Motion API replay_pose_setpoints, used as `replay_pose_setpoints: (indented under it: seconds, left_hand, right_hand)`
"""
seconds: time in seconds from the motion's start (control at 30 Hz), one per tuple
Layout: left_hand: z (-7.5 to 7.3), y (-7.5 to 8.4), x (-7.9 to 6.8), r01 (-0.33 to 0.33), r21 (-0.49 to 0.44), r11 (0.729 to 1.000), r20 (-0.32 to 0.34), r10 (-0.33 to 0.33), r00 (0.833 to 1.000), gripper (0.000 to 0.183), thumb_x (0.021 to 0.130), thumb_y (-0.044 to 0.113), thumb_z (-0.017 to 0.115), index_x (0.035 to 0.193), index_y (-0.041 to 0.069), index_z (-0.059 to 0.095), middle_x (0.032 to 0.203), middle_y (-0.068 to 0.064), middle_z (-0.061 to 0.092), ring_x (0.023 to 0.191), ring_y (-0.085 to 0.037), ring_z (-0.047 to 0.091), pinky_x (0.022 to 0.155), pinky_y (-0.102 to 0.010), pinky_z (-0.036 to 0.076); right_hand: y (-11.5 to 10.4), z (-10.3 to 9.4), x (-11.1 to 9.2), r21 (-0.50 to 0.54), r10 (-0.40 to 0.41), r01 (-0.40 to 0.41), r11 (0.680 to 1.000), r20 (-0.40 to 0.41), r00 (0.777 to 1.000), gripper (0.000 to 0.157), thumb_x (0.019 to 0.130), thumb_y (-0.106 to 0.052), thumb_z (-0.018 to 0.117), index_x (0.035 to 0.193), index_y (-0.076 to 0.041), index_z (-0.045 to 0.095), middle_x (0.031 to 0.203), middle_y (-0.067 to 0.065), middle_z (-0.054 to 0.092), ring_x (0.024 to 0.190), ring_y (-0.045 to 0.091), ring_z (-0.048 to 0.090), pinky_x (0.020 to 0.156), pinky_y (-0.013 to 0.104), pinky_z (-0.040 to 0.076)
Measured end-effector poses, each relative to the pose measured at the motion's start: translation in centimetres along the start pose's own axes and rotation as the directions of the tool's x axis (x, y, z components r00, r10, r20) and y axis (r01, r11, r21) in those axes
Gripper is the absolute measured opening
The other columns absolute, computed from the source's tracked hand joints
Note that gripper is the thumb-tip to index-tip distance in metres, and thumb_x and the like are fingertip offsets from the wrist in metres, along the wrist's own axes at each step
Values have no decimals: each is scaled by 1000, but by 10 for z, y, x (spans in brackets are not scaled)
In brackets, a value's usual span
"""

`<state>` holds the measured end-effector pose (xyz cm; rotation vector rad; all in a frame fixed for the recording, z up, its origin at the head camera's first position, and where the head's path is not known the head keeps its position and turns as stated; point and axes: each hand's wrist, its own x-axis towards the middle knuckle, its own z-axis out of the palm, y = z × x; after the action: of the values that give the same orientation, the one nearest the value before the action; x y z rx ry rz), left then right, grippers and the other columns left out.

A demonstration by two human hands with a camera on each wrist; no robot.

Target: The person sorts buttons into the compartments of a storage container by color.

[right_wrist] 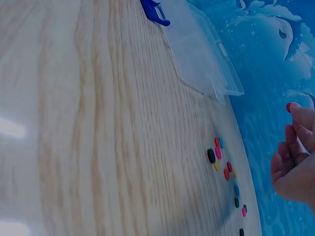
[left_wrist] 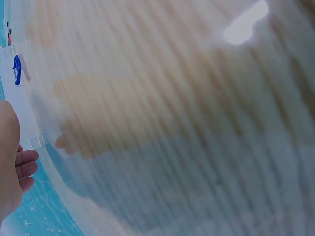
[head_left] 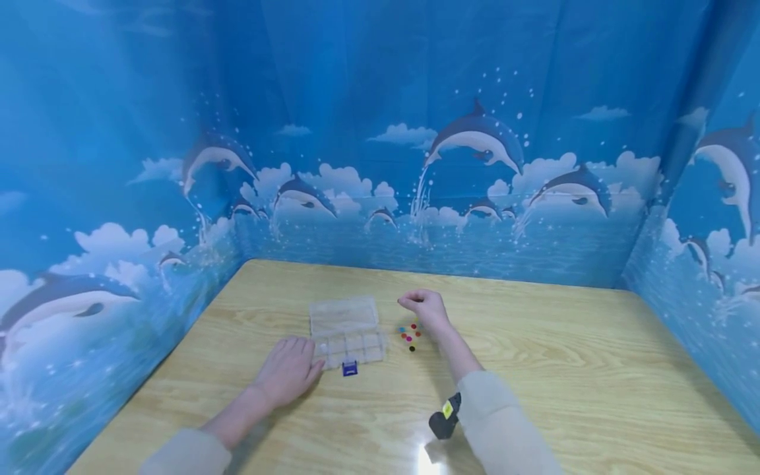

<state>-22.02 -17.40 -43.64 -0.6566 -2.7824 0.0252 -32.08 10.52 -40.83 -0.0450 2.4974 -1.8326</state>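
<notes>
A clear plastic compartment box [head_left: 350,349] lies on the table with its lid [head_left: 343,315] laid back and a blue latch [head_left: 349,369] at its front. My left hand [head_left: 287,369] rests against the box's left end, its thumb by the front corner. In the right wrist view my right hand [right_wrist: 298,157] pinches a small red button [right_wrist: 289,107] between thumb and fingertip, raised above the table. Several loose buttons of mixed colours, among them a black button [right_wrist: 211,156] and a pink button [right_wrist: 218,153], lie right of the box, below that hand.
The wooden table [head_left: 564,369] reaches back to a blue dolphin-print curtain [head_left: 368,119] around its far side and both ends. A black device with a yellow label [head_left: 445,417] sits at my right wrist, by the sleeve.
</notes>
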Motion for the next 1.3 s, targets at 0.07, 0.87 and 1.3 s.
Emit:
replay_pose_setpoints:
  seconds: [0.07, 0.87, 1.3]
  left_hand:
    - [0, 0, 1, 2, 3, 1000, 7, -2, 1000, 35, 93, 34, 51, 94, -1, 52, 90, -14, 55, 91, -30, 53, 87, -44, 42]
    - [-1, 1, 1, 9, 0, 1000, 19, -9, 1000, 33, 93, 33, 52, 95, 0, 52, 91, -13, 54, 92, -30, 52, 88, -44, 41]
    - [1, 1, 1, 13, -4, 1000, 8, -13, 1000, 34, 92, 33, 52, 95, 0, 52, 90, -13, 54, 91, -29, 52, 87, -44, 41]
  right_hand:
    - [-3, 3, -2, -3, -4, 4, 1000, 13, 1000, 21, 87, -18, 64, 101, -2, 65, 104, 10, 63, 103, 26, 55, 92, 43, 42]
    - [-15, 42, -10, 50, -99, 94, 994, 104, 990, 18, 85, -11, 66, 97, 2, 66, 95, 10, 67, 93, 23, 59, 87, 39, 47]
    - [-20, 56, -12, 46, -107, 101, 994, 154, 982, 17, 85, -12, 66, 96, 1, 66, 95, 7, 65, 91, 19, 58, 85, 35, 47]
